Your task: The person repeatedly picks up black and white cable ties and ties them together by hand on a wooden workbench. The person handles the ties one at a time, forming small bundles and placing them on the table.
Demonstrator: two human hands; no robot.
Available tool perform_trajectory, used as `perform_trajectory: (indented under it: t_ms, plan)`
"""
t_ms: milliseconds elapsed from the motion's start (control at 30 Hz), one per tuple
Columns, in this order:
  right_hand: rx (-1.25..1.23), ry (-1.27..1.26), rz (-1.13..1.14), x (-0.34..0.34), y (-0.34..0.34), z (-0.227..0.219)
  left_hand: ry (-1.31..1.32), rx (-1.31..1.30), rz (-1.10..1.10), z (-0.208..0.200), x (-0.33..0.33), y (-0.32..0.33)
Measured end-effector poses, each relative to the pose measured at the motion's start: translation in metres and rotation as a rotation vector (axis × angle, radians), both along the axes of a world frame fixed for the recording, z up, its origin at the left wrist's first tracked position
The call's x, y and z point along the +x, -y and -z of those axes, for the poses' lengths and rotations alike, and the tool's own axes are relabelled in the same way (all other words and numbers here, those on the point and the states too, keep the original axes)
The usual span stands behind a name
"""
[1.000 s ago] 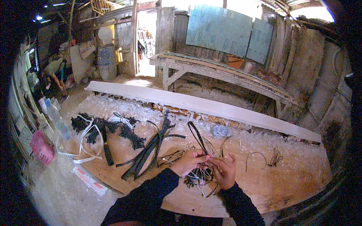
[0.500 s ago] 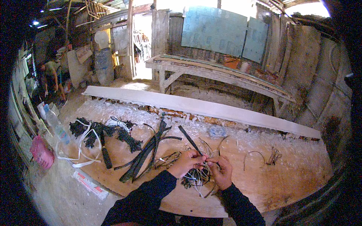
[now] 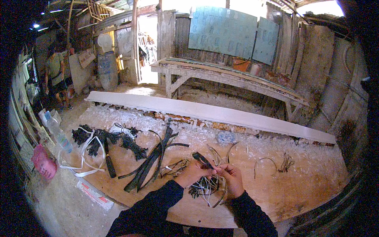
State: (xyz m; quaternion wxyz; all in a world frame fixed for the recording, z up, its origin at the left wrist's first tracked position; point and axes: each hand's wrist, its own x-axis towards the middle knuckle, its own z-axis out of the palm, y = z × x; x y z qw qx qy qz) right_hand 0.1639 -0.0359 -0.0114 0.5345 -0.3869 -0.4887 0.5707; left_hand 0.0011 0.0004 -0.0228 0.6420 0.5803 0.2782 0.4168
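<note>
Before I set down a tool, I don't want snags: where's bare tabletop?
Bare tabletop spreads right of the right hand, below the thin wires; a smaller patch lies between the tangled strings and the near edge. Crowded: left of the left hand, with black strips, and between the hands.

strips (image 3: 147, 170) on tabletop (image 3: 272, 195), left of cords (image 3: 205, 189) | strand bundle (image 3: 286, 163) right of cords | bench (image 3: 229, 76) behind tabletop

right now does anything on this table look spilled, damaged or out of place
Yes: whitish, crusty residue is strewn along the far side of the wooden table, like uncleaned spillage. A white strap also lies in untidy loops by the table's left edge.
</note>
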Motion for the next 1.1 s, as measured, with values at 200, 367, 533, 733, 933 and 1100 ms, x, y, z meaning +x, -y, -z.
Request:
perform_trajectory:
  t_ms: [200,367,533,733,933,1100]
  plan:
    - [0.01,0.114,0.139,0.001,-0.007,0.009,-0.084,0.417,-0.038,-0.005,0.002,0.001]
    - [-0.021,0.009,0.06,0.002,-0.005,0.009,-0.159,0.575,-0.081,0.0,0.003,-0.002]
    - [-0.037,0.071,0.036,0.002,-0.003,0.008,-0.174,0.677,-0.099,-0.001,0.001,-0.001]
    - [-0.012,0.127,-0.002,0.003,-0.006,0.012,-0.036,0.643,-0.084,-0.001,0.003,-0.001]
    - [-0.058,0.077,-0.047,0.006,-0.006,0.014,-0.117,0.557,-0.113,0.003,0.004,0.002]
    - [0.06,0.126,-0.052,0.001,-0.001,0.007,0.074,0.219,-0.082,0.001,0.006,0.001]
